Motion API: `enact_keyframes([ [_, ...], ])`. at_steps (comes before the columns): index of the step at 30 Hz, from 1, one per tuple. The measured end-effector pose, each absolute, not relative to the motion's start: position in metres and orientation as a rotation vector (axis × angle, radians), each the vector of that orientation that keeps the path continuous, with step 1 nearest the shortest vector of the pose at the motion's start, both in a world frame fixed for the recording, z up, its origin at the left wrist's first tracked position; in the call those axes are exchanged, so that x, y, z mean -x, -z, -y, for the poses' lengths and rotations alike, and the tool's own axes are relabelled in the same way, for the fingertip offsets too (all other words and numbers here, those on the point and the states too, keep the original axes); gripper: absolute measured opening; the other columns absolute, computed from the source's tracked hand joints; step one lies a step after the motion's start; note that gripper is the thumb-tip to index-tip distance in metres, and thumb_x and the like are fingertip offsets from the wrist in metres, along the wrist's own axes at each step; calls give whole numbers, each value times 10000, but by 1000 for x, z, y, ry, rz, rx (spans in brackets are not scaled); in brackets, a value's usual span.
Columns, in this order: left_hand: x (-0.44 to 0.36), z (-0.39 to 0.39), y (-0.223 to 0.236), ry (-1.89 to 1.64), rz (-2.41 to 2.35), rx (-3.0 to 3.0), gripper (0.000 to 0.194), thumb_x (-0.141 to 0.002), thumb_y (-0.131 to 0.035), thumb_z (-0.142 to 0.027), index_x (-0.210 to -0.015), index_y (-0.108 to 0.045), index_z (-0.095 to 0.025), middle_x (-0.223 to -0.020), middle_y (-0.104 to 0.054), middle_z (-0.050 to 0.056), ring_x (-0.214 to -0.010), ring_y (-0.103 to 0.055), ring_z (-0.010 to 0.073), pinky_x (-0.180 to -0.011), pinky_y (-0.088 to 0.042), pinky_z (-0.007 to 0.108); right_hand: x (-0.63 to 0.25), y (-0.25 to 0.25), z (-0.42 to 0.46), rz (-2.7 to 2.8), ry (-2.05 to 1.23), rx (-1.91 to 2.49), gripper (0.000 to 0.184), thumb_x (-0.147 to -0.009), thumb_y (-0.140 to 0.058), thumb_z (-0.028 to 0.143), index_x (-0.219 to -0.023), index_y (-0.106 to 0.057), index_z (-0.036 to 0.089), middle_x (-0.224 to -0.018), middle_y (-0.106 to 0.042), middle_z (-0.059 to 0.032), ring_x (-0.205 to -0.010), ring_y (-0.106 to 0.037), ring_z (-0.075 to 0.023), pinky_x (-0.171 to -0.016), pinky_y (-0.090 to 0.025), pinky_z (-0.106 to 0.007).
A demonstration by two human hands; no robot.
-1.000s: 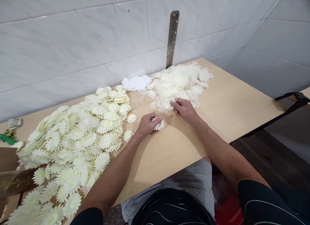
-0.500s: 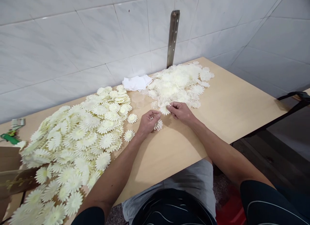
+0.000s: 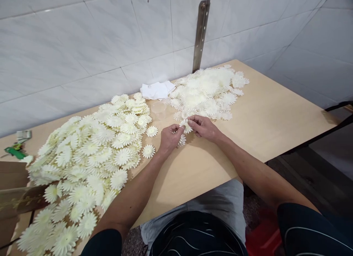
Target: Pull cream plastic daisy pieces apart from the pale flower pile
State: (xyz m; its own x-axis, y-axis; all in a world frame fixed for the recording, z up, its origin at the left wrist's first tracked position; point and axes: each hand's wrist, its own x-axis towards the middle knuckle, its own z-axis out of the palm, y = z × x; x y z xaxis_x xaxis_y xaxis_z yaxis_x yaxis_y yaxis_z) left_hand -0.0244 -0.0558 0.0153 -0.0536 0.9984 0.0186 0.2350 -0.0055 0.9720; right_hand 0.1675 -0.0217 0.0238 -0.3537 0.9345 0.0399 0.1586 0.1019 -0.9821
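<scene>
Right hand and left hand pinch a cream daisy-shaped flower (thin, toothed petals).

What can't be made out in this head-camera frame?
- Flower piece under the left hand: mostly covered by the fingers.
- Whether the flower piece at the right hand is one layer or several: too small.
- Green tool: too small to identify.
- Left flower pile: cut off by the bottom edge.

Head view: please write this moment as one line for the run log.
left hand: holds flower piece | right hand: pinches second flower piece | both hands meet over table | flower piles left and behind
</scene>
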Motion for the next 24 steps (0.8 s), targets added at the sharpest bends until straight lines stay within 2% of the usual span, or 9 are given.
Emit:
enact_keyframes([
  [1, 24, 56, -15, -1142, -1425, -1373, 339, -870, -728, -481, -684, -682, -202, -600, -571, -29, -660, -562, 151, -614, -430, 255, -168, -24, 22, 1659, -1306, 1109, 674, -812, -762, 885, -905, -649, 227, -611, -500, 57, -501, -424, -126, -493, -348, -301],
  [4, 22, 55, -12, -1159, -1431, -1403, 291, -870, -726, -425, -697, -707, -192, -622, -606, -28, -660, -556, 143, -651, -438, 261, -168, -25, 22, 1746, -1211, 1181, 654, -794, -806, 849, -769, -620, 223, -567, -474, 49, -538, -419, -129, -517, -308, -301],
  [7, 23, 53, -10, -1162, -1409, -1421, 234, -865, -725, -372, -729, -744, -182, -650, -639, -25, -664, -558, 140, -680, -444, 267, -168, -26, 23, 1765, -1169, 1209, 638, -812, -793, 832, -743, -626, 219, -557, -477, 42, -567, -416, -136, -540, -295, -306],
  [12, 25, 53, -9, -1129, -1373, -1407, 292, -873, -744, -444, -748, -755, -181, -631, -617, -24, -639, -535, 142, -656, -438, 274, -170, -25, 23, 1814, -1119, 1231, 627, -895, -717, 774, -645, -487, 248, -525, -464, 37, -547, -409, -130, -544, -293, -304],
  [17, 25, 53, -10, -1153, -1389, -1416, 300, -860, -757, -461, -726, -718, -195, -639, -618, -25, -645, -544, 144, -662, -438, 276, -170, -24, 23, 1811, -1203, 1207, 623, -909, -684, 795, -657, -550, 242, -505, -511, 33, -494, -447, -133, -532, -347, -304],
  [24, 25, 55, -13, -1169, -1384, -1416, 295, -865, -725, -451, -709, -685, -204, -633, -597, -33, -644, -532, 140, -690, -446, 282, -166, -23, 22, 1668, -1282, 1186, 652, -857, -756, 829, -668, -574, 232, -578, -564, 30, -453, -469, -115, -497, -358, -302],
])
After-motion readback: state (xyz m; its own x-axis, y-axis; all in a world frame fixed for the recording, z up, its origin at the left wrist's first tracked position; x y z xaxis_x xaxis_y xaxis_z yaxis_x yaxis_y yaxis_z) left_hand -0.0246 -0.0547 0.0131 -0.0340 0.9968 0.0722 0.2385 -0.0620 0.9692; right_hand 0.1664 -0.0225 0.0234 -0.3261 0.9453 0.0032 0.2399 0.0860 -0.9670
